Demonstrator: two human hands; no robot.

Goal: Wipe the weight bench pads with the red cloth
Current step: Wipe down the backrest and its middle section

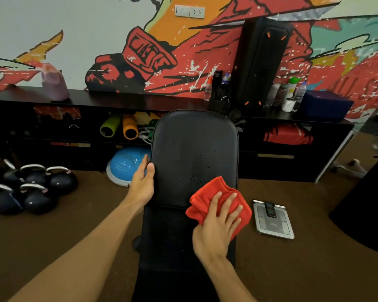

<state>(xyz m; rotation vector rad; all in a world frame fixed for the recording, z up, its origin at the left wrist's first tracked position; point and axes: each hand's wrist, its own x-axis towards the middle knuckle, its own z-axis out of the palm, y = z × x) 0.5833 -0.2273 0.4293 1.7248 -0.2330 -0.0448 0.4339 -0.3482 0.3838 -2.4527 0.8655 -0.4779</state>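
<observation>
A black weight bench stands in front of me, its back pad (190, 144) raised and its seat pad (168, 234) nearer to me. Small wet drops glisten on the back pad near its lower middle. My right hand (218, 223) presses the folded red cloth (207, 197) flat against the right side of the bench, where the two pads meet. My left hand (143, 182) grips the left edge of the back pad, thumb on the front face.
Several black kettlebells (33, 188) sit on the brown floor at left. A blue balance dome (127, 164) lies left of the bench, a grey scale (273, 221) right of it. Behind is a long black shelf (118, 101) with foam rollers, bottles and a tall black speaker (262, 62).
</observation>
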